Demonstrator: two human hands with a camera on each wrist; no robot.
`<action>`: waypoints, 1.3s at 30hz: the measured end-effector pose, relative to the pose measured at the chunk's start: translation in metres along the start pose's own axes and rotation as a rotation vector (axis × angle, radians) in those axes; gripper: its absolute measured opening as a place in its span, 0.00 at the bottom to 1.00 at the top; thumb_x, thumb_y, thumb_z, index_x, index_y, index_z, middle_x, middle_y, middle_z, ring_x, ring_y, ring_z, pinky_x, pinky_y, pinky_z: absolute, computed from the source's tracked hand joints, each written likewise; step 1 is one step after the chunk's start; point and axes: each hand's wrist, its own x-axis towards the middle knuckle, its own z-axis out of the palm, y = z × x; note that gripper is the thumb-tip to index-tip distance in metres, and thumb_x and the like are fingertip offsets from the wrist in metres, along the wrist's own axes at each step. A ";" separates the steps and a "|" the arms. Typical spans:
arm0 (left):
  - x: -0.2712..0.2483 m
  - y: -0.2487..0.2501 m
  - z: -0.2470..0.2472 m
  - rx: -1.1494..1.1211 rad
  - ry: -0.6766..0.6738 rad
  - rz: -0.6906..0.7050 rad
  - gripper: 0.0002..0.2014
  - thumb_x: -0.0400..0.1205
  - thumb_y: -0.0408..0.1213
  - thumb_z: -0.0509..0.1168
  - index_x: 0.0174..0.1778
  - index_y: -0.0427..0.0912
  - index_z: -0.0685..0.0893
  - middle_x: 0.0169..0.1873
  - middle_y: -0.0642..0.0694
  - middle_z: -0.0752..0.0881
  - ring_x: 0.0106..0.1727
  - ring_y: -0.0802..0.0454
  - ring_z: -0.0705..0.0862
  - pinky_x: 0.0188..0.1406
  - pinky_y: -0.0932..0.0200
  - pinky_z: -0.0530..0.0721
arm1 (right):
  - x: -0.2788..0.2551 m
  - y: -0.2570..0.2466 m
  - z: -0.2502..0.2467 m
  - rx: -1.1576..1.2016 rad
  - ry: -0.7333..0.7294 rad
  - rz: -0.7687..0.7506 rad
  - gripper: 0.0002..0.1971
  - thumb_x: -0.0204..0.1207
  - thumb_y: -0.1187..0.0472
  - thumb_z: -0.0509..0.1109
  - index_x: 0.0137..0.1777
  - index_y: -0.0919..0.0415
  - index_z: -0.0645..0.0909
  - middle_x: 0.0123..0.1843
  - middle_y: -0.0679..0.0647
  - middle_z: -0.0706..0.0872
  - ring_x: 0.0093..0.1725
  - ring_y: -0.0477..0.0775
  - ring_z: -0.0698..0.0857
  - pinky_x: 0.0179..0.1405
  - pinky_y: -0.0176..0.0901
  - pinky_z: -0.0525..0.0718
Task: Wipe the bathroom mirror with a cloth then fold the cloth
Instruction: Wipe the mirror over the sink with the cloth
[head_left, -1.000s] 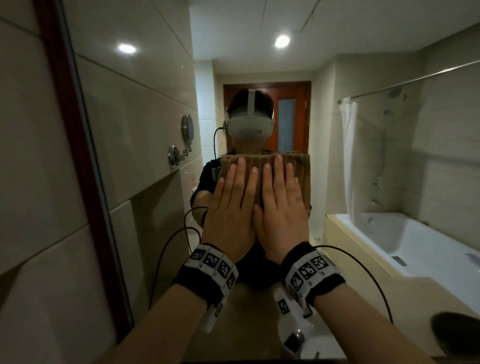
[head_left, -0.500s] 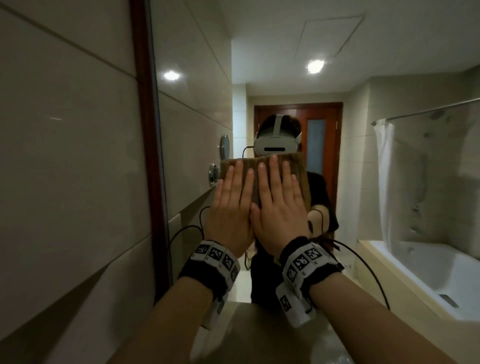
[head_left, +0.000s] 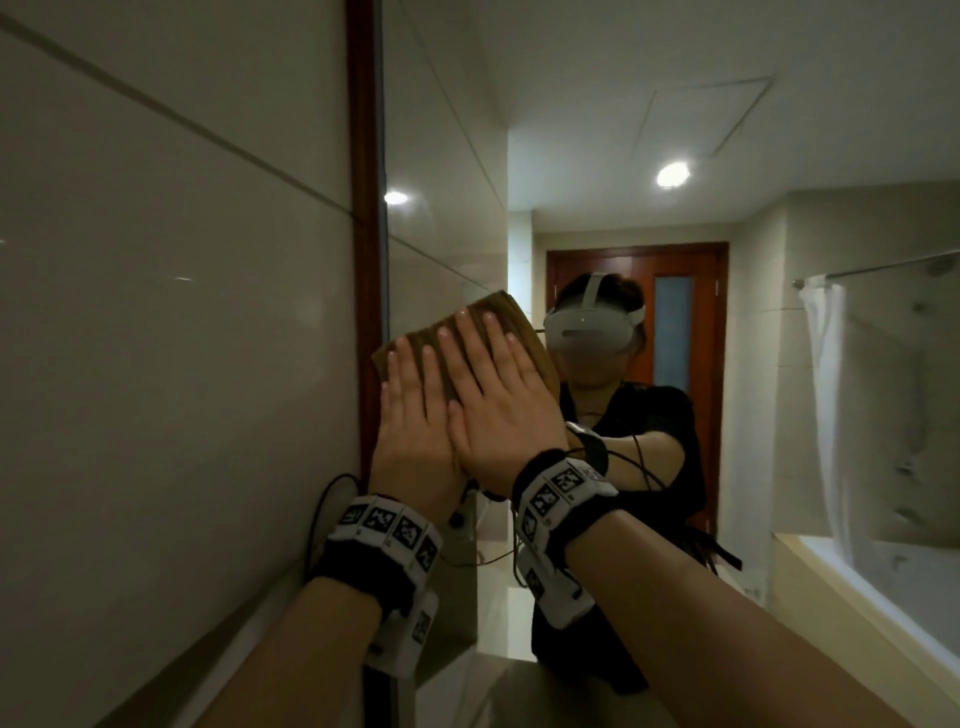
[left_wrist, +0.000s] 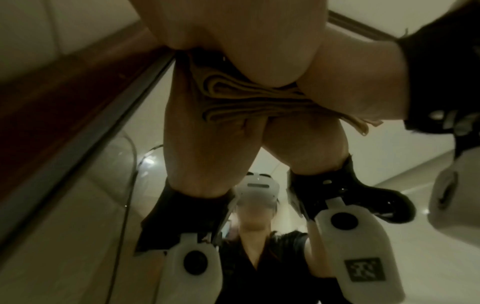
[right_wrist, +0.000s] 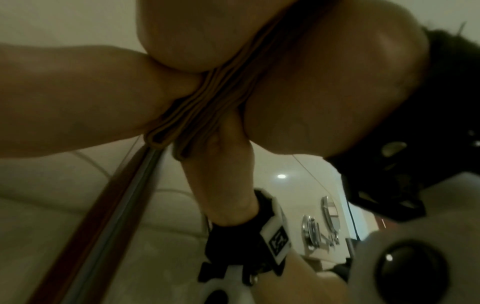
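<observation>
1. Since a second ago the hands and cloth (head_left: 511, 322) have slid left across the mirror (head_left: 447, 208). Then they were over the middle of the glass; now the cloth's left edge is touching or overlapping the wooden frame (head_left: 363, 260) just left of the left hand (head_left: 413, 421).
2. My reading: this stroke has reached the mirror's left border, so the wipe is under way, with glass to the right of the hands likely not yet covered. Folding has not begun, though the cloth is already bunched in layers.
3. Left hand: flat, fingers straight and together, pointing up and pressing the cloth against the glass. It grips nothing.
4. Right hand (head_left: 501, 410): also flat and spread, just right of the left, its thumb side overlapping the left hand's edge. It presses the cloth without curling round it.
5. The cloth sits between both palms and the mirror, its top edge showing above the fingertips (head_left: 485, 318).
6. Both forearms reach up and forward, wrists bent back, tilted to the left.
</observation>
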 end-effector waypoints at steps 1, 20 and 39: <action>0.008 0.000 -0.002 -0.007 -0.001 -0.010 0.32 0.89 0.43 0.36 0.83 0.26 0.36 0.82 0.24 0.35 0.83 0.28 0.30 0.84 0.35 0.39 | 0.007 0.005 -0.005 -0.012 -0.004 -0.011 0.35 0.82 0.49 0.48 0.86 0.60 0.43 0.86 0.59 0.39 0.85 0.58 0.38 0.84 0.55 0.42; 0.171 0.048 -0.115 -0.163 0.144 0.136 0.35 0.90 0.45 0.48 0.85 0.39 0.32 0.84 0.39 0.30 0.85 0.47 0.31 0.86 0.48 0.36 | 0.103 0.117 -0.093 -0.053 0.233 0.099 0.33 0.84 0.47 0.45 0.86 0.59 0.44 0.87 0.59 0.41 0.85 0.59 0.40 0.84 0.54 0.41; 0.183 0.379 -0.165 -0.179 0.151 0.365 0.40 0.81 0.57 0.35 0.86 0.40 0.35 0.84 0.40 0.31 0.86 0.45 0.32 0.86 0.48 0.37 | -0.065 0.387 -0.193 -0.116 0.187 0.314 0.34 0.84 0.48 0.45 0.86 0.56 0.38 0.86 0.57 0.35 0.85 0.58 0.36 0.84 0.53 0.38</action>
